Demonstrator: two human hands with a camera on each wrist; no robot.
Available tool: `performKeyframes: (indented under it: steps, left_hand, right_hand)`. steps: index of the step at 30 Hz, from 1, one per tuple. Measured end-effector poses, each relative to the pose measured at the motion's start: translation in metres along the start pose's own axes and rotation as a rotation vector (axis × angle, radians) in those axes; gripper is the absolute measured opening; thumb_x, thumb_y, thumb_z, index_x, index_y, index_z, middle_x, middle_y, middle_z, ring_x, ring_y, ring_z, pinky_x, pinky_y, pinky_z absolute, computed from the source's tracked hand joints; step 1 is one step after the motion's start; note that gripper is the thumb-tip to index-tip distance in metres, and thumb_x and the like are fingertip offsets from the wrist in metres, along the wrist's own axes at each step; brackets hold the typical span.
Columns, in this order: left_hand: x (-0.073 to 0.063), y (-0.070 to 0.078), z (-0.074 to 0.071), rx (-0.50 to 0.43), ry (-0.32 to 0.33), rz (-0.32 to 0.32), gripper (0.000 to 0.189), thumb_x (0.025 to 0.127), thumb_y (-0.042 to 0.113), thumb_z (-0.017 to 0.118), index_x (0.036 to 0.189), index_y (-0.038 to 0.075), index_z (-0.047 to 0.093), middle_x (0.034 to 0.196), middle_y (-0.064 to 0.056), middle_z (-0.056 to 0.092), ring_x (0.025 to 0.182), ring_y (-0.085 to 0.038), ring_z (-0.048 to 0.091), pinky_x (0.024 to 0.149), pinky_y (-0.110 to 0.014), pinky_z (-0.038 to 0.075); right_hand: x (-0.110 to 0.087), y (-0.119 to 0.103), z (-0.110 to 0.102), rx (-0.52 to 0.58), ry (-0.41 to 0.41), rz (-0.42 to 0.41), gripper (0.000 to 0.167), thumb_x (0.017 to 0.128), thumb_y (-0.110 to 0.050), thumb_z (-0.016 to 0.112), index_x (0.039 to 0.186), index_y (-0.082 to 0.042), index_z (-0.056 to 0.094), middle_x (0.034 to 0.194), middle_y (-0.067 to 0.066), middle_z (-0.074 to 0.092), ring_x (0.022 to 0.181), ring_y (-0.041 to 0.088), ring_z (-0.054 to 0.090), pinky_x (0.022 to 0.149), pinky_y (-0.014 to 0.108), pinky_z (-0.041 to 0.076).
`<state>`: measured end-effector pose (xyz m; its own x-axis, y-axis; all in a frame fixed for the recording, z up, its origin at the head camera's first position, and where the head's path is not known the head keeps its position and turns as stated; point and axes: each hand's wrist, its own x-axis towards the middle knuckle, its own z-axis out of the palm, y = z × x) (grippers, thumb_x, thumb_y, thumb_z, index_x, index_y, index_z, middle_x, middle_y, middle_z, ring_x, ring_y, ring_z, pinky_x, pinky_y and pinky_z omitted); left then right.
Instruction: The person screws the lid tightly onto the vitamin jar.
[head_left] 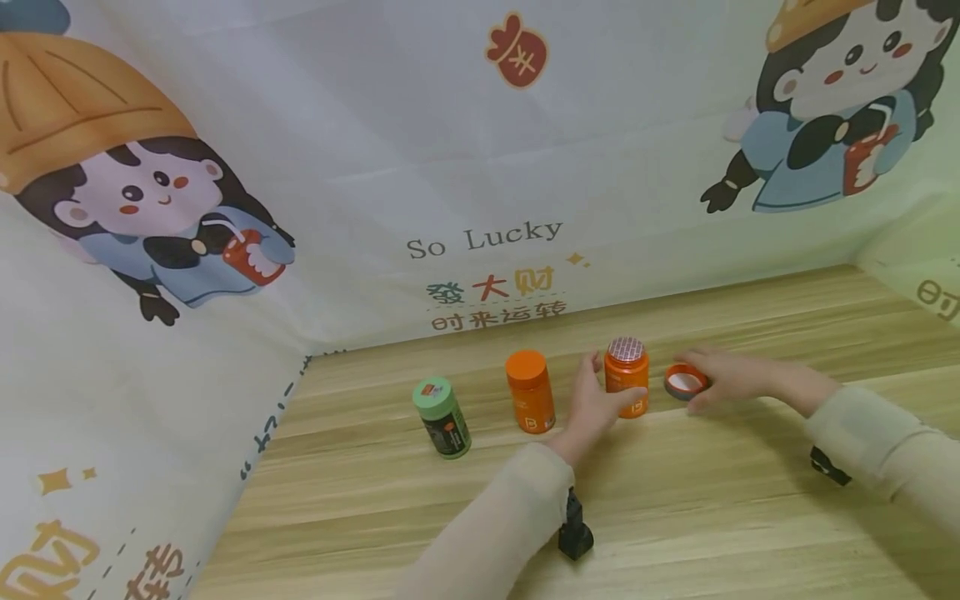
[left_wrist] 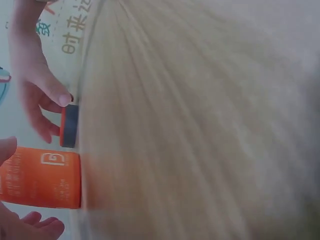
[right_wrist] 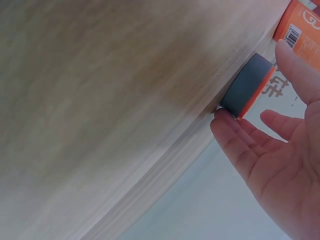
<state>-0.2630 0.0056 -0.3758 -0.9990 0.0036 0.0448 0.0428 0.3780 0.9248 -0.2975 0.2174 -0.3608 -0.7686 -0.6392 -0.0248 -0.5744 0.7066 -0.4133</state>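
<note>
An orange jar (head_left: 627,379) stands uncapped, its mouth covered by a patterned seal. My left hand (head_left: 592,408) is spread around it, thumb in front and fingers at its left side; in the left wrist view, fingers (left_wrist: 47,227) show a gap from the jar wall. Right of the jar, a dark grey lid (head_left: 686,395) with an orange rim lies inner side up, white inside. Around the lid's right side is my right hand (head_left: 731,379), its fingers loosely bent. The right wrist view shows fingertips (right_wrist: 225,117) at the lid's lower edge and the thumb held apart.
A second orange jar (head_left: 531,396), capped, stands left of my left hand. Farther left is a dark jar with a green lid (head_left: 442,419). Behind the wooden table (head_left: 360,500) hangs a printed white cloth (head_left: 390,150). Black devices (head_left: 575,529) show at both wrists.
</note>
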Motion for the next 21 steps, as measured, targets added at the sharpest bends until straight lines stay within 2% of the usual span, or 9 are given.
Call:
performKeyframes:
  steps: [7,15,21]
  left_hand:
    - [0.005,-0.01,0.009,-0.027,-0.007,0.004,0.068,0.071,0.01,0.078,0.129,0.004,0.042,0.12,-0.012,0.055,0.11,-0.026,0.053,0.095,-0.04,0.042]
    - [0.005,-0.016,0.016,0.04,0.025,0.044,0.064,0.07,0.012,0.079,0.126,0.007,0.046,0.113,-0.006,0.059,0.104,-0.021,0.056,0.091,-0.036,0.044]
    - [0.005,-0.014,0.016,0.052,0.042,0.004,0.062,0.071,0.012,0.078,0.124,0.007,0.048,0.112,-0.006,0.059,0.103,-0.021,0.056,0.092,-0.037,0.044]
  right_hand:
    - [0.005,0.001,0.001,-0.023,0.009,-0.028,0.075,0.079,-0.027,0.071,0.125,0.02,0.035,0.123,0.039,0.04,0.109,0.05,0.045,0.087,0.057,0.04]
    - [0.007,0.0,0.001,-0.048,0.009,0.008,0.075,0.078,-0.027,0.071,0.125,0.02,0.036,0.124,0.04,0.04,0.11,0.05,0.044,0.089,0.058,0.039]
    - [0.011,0.001,0.001,-0.069,0.003,0.018,0.075,0.077,-0.027,0.072,0.123,0.02,0.038,0.122,0.04,0.041,0.111,0.052,0.043,0.09,0.058,0.038]
